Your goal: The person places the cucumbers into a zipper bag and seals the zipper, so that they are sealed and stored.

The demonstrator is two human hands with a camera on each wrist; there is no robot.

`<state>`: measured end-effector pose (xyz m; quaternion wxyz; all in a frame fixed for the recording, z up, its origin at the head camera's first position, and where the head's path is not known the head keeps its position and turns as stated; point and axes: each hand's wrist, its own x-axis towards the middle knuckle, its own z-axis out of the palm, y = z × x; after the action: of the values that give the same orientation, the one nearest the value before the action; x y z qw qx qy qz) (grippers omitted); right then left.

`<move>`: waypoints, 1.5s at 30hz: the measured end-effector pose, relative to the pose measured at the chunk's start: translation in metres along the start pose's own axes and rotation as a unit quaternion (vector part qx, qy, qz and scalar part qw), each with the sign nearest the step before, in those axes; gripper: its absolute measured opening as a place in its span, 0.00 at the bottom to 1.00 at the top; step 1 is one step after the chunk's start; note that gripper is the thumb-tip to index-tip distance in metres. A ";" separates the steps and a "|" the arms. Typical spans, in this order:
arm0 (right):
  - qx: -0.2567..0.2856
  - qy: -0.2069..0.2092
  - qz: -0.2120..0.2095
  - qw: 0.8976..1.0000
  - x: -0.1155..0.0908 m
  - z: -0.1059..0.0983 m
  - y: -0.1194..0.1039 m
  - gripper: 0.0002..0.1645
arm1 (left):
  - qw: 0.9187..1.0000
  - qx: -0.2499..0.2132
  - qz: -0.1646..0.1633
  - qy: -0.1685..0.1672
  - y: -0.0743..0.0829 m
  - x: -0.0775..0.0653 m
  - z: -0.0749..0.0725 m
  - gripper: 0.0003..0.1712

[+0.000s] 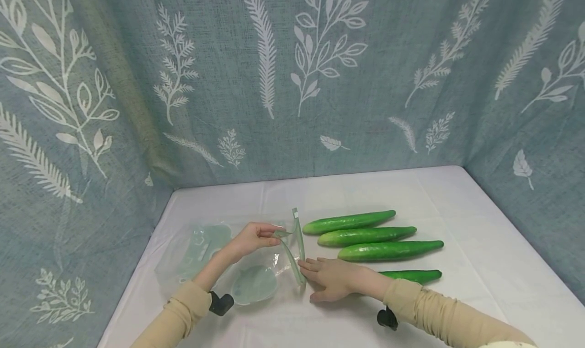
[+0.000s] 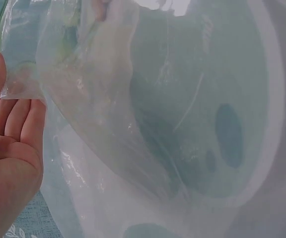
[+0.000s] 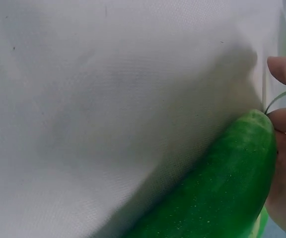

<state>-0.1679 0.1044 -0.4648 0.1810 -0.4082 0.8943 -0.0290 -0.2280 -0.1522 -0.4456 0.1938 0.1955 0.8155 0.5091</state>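
A clear zip bag [image 1: 256, 282] with green printed patches lies on the white table, its green-edged mouth facing right and spread apart. My left hand [image 1: 256, 238] pinches the upper lip of that mouth between thumb and fingers, lifting it; the left wrist view shows the plastic hanging from the hand [image 2: 14, 134]. My right hand [image 1: 335, 277] lies palm down with its fingers fairly straight, fingertips at the lower lip of the mouth. Close to this hand is the nearest cucumber [image 3: 217, 183], whose left part is hidden under the right wrist in the head view.
Three more cucumbers lie side by side right of the bag: a back one [image 1: 349, 222], a middle one [image 1: 367, 235] and a front one [image 1: 390, 250]. The white-covered table [image 1: 475, 226] meets a blue-green leaf-print curtain [image 1: 283, 84] behind and at both sides.
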 end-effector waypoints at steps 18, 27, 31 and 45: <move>0.116 0.084 -0.049 0.988 -0.006 0.000 0.019 0.34 | 1.000 0.005 0.002 -0.001 -0.002 0.001 0.001 0.24; 0.270 0.179 -0.040 0.945 -0.028 -0.009 0.045 0.29 | 1.000 0.004 0.003 -0.002 -0.002 0.001 0.001 0.24; 0.303 0.206 -0.040 0.930 -0.039 -0.011 0.056 0.26 | 1.000 0.000 -0.003 -0.003 -0.002 0.000 0.001 0.24; 0.321 0.179 0.013 0.930 -0.090 -0.014 0.088 0.25 | 1.000 -0.004 0.005 -0.003 -0.004 0.000 0.000 0.23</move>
<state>-0.1815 0.2283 -0.4422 0.1397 -0.3052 0.8600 -0.3843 -0.2285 -0.1535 -0.4495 0.1940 0.2003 0.8119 0.5130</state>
